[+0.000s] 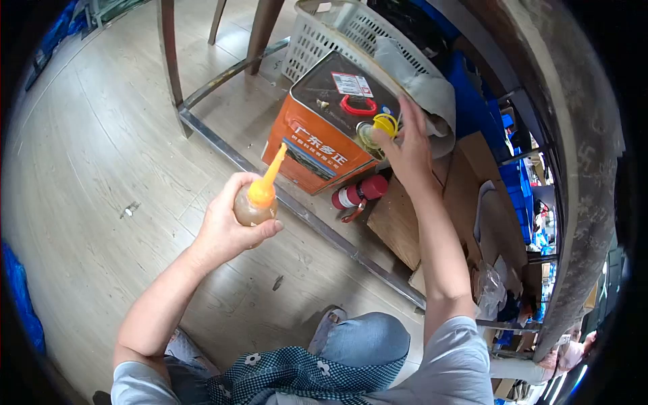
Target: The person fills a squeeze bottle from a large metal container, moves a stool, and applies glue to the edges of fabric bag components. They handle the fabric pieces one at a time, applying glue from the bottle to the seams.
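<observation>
My left hand (pixel 226 216) is wrapped around a small squeeze bottle (pixel 251 214) with an orange nozzle cap (pixel 263 192), its tip pointing up and to the right. Under the frame stands an orange rectangular metal can (pixel 314 152) with a dark top and a red carrying handle (pixel 358 105). On the can's near right corner is a yellow plastic spout cap (pixel 385 123). My right hand (pixel 410 145) is right beside that spout, thumb and fingers apart, with the thumb tip overlapping the spout's edge.
A white perforated basket (pixel 317 37) stands behind the can. In front of it lies a dark red bottle (pixel 360 192). A metal frame rail (pixel 304 212) runs between me and the can. Cardboard (pixel 466 196) and a crumpled plastic bag (pixel 489 287) are at the right.
</observation>
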`<state>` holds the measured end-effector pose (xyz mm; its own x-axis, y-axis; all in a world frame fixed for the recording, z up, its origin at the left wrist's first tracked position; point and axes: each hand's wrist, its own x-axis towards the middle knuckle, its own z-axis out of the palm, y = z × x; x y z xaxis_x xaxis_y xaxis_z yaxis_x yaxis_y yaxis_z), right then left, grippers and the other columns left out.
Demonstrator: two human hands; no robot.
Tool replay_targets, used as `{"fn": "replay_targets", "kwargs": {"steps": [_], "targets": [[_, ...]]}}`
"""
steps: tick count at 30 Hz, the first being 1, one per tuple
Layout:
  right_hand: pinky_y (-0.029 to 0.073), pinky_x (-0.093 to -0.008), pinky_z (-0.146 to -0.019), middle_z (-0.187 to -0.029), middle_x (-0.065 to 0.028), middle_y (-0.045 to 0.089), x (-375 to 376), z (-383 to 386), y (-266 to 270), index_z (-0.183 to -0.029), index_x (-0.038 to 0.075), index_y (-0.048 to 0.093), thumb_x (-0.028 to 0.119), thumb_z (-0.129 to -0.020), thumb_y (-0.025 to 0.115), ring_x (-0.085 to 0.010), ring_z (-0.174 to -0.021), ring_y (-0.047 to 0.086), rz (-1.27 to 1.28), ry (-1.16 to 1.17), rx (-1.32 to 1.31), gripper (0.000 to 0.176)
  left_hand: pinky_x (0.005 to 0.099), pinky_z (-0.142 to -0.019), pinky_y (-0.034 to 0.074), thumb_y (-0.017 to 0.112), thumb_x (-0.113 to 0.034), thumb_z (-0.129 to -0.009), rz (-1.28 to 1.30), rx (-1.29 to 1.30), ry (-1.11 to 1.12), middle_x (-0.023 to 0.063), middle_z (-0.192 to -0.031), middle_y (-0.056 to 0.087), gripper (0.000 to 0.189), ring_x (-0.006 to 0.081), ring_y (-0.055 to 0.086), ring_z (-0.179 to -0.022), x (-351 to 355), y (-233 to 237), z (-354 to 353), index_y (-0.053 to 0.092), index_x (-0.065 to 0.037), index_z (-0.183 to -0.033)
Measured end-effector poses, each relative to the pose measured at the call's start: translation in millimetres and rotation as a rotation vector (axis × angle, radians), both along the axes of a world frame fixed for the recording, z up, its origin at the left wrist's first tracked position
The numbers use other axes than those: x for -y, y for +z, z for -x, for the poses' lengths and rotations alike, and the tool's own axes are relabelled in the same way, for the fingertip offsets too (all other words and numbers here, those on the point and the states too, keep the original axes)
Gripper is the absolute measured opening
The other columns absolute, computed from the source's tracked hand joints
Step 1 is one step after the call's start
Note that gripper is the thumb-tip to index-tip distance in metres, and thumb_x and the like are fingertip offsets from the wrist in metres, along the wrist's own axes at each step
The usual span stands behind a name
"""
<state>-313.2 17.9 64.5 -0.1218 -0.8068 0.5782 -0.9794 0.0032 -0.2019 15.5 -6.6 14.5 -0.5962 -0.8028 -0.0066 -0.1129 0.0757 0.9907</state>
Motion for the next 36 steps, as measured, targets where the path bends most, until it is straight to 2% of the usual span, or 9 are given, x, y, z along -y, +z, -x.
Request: {"fn": "replay_targets", "kwargs": {"steps": [2, 4, 7, 9, 11, 15, 20, 27, 36], "targets": [[0.048, -0.0302, -0.073, -0.124, -0.0112, 0.053, -17.0, -41.9, 2.6, -0.133, 0.008, 0.051, 0.021, -0.080, 0.073, -0.0180, -0.080, 0.056, -0.071, -0.008, 0.372, 0.059, 0.0288, -0.079, 0.052, 0.085, -0.020, -0.072, 0.024, -0.040, -0.011, 0.0043, -0.098, 0.064, 0.060, 0.0114, 0.061, -0.090, 2.7, -7.3, -1.3, 0.050, -0.009, -0.119], [0.040, -0.0219, -0.060, -0.098, -0.0026, 0.059, -22.5, -76.4, 3.8, -0.124, 0.008, 0.059, 0.014, -0.080, 0.073, -0.0068, -0.065, 0.045, -0.208, 0.248, 0.551, 0.047, 0.0282, -0.079, 0.051, 0.085, -0.020, -0.072, 0.086, -0.041, -0.031, 0.0044, -0.100, 0.064, 0.061, 0.0108, 0.060, -0.090, 6.6, -14.0, -1.5, 0.050, -0.008, -0.121], [0.036, -0.0204, -0.053, -0.082, 0.0019, 0.054, -23.3, -108.3, 19.4, -0.120, 0.008, 0.061, 0.015, -0.077, 0.077, -0.0039, -0.057, 0.038, -0.410, 0.523, 0.774, 0.046, 0.0296, -0.081, 0.051, 0.083, -0.017, -0.072, -0.016, -0.036, -0.210, 0.0047, -0.100, 0.065, 0.064, 0.0111, 0.061, -0.092, 12.8, -7.6, 0.0, 0.050, -0.007, -0.125], [0.038, -0.0187, -0.055, -0.085, 0.0026, 0.060, -20.3, -122.3, 23.5, -0.115, 0.005, 0.063, 0.021, -0.072, 0.083, -0.0037, -0.061, 0.048, -0.443, 0.692, 0.817, 0.051, 0.0292, -0.080, 0.051, 0.084, -0.017, -0.071, 0.119, -0.074, -0.335, 0.0044, -0.098, 0.066, 0.067, 0.0113, 0.061, -0.091, 13.4, 2.2, 0.6, 0.049, -0.007, -0.128], [0.042, -0.0240, -0.052, -0.078, -0.0011, 0.063, -28.0, -136.9, 33.5, -0.096, 0.010, 0.065, 0.028, -0.070, 0.085, -0.0099, -0.059, 0.055, -0.343, 0.814, 0.622, 0.038, 0.0286, -0.080, 0.051, 0.083, -0.017, -0.071, -0.191, -0.092, -0.525, 0.0042, -0.100, 0.066, 0.065, 0.0111, 0.060, -0.091, 7.6, 27.1, -7.7, 0.051, -0.006, -0.127], [0.048, -0.0312, -0.053, -0.078, -0.0024, 0.064, -74.9, -164.5, 78.2, -0.094, 0.014, 0.063, 0.039, -0.076, 0.079, -0.0184, -0.063, 0.063, -0.452, 0.726, 0.844, 0.035, 0.0268, -0.079, 0.050, 0.082, -0.016, -0.073, -0.451, 0.112, -0.746, 0.0036, -0.101, 0.065, 0.062, 0.0110, 0.058, -0.091, -25.7, 92.5, -40.7, 0.053, -0.007, -0.126], [0.048, -0.0335, -0.050, -0.070, -0.0035, 0.059, -109.3, -200.7, 194.6, -0.089, 0.013, 0.057, 0.040, -0.078, 0.075, -0.0236, -0.060, 0.062, -0.349, 0.827, 0.854, 0.035, 0.0275, -0.081, 0.048, 0.082, -0.015, -0.071, -0.821, 0.028, -0.629, 0.0040, -0.098, 0.065, 0.063, 0.0117, 0.059, -0.093, -90.1, 169.7, -91.0, 0.055, -0.008, -0.127], [0.047, -0.0345, -0.048, -0.065, -0.0052, 0.057, -141.4, -187.6, 341.8, -0.083, 0.012, 0.053, 0.039, -0.078, 0.073, -0.0255, -0.056, 0.060, -0.269, 0.801, 0.838, 0.034, 0.0279, -0.083, 0.048, 0.083, -0.016, -0.068, -0.661, 0.038, -0.658, 0.0042, -0.099, 0.065, 0.061, 0.0120, 0.059, -0.094, -99.9, 319.9, -73.4, 0.057, -0.007, -0.123], [0.046, -0.0340, -0.046, -0.063, -0.0047, 0.056, -228.2, -126.6, 488.2, -0.076, 0.011, 0.049, 0.034, -0.075, 0.074, -0.0247, -0.053, 0.058, -0.092, 0.619, 0.722, 0.034, 0.0284, -0.084, 0.048, 0.085, -0.016, -0.065, -0.471, 0.073, -1.034, 0.0045, -0.100, 0.066, 0.060, 0.0123, 0.059, -0.094, -122.7, 483.1, 31.9, 0.059, -0.005, -0.118]]}}
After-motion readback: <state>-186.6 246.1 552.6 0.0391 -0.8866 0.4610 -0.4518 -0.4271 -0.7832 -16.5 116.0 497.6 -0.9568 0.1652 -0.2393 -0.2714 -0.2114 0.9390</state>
